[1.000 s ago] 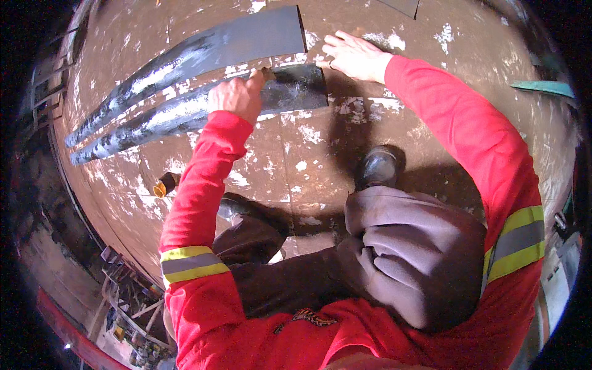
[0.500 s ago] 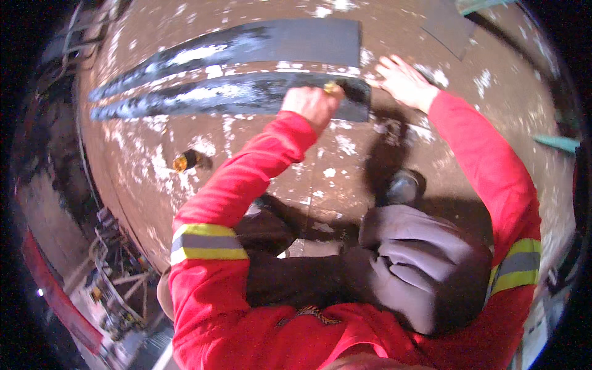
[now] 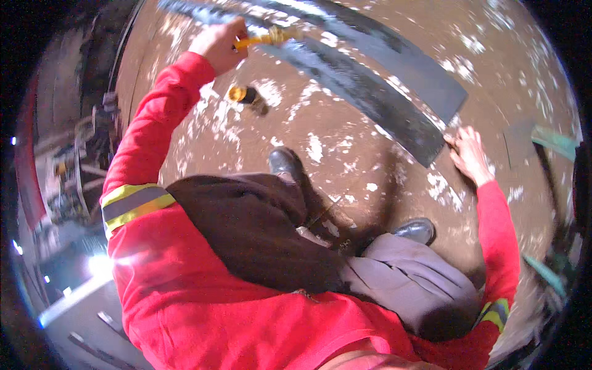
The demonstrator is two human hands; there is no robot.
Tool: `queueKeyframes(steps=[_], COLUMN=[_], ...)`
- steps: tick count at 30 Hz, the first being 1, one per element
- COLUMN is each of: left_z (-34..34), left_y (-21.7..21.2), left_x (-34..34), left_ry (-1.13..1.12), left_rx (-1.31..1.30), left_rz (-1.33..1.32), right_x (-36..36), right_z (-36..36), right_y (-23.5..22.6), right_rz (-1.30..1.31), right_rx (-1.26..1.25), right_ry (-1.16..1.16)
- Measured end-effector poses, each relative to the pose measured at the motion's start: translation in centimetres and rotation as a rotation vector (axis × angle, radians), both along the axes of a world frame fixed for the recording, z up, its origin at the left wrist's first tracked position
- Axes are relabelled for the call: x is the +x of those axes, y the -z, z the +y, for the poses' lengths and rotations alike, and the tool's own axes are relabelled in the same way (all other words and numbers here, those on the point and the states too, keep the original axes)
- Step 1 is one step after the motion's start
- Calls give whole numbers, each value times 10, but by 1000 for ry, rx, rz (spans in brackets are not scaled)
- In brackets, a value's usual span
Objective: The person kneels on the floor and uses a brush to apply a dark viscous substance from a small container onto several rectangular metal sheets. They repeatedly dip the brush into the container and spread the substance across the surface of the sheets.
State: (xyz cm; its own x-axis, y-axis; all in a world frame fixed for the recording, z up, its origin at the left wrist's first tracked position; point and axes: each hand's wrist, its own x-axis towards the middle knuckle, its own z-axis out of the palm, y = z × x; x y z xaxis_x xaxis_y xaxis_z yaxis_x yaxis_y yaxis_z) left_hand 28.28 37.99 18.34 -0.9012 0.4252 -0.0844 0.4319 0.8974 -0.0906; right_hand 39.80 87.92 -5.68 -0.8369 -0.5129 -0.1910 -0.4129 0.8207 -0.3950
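Observation:
Two long, dark, tapering sheets lie side by side on the brown surface, the nearer sheet (image 3: 370, 95) and the farther sheet (image 3: 425, 77). Their narrow left parts carry pale, shiny smears. My left hand (image 3: 221, 47) is closed round the yellow handle of a brush (image 3: 250, 42), whose yellowish head is over the nearer sheet; whether it touches cannot be made out. By the nearer sheet's wide right end, my right hand (image 3: 470, 153) is open, fingertips down at or beside the corner. A small dark cup with amber contents (image 3: 237, 94) stands below my left hand.
White flecks cover the brown surface (image 3: 314, 148). My two dark shoes (image 3: 416, 230) rest on it. A grey flat piece (image 3: 519, 143) and a green strip (image 3: 555, 142) lie at the right. Cluttered equipment (image 3: 77, 154) stands beyond the left edge.
The view has turned, so the sheets now slant down to the right. My left hand has moved with the brush leftward along the nearer sheet. My right hand stays near its wide end.

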Motion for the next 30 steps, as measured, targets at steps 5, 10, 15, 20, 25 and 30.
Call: queueKeyframes(steps=[5,10,15,20,25,30], left_z=[-133,-180,-203,-223,-247,-259], left_y=[23,114,185,195,190,174], left_x=[65,169,195,177,192,191], left_ry=[-461,-980,-1010,-1095,-1112,-935], left_rx=[618,1659,2291,2295,2354,2762], left_rz=[78,80,10,23,2,93], right_x=[-20,-64,-81,-63,-46,-60], right_z=[-18,-153,-373,-547,-617,-625], right_y=[-11,-62,-18,48,63,52], right_rz=[138,156,116,26,41,47], right_rx=[-76,-422,-561,-539,-527,-573], right_ry=[136,-138,-365,59,187,100])
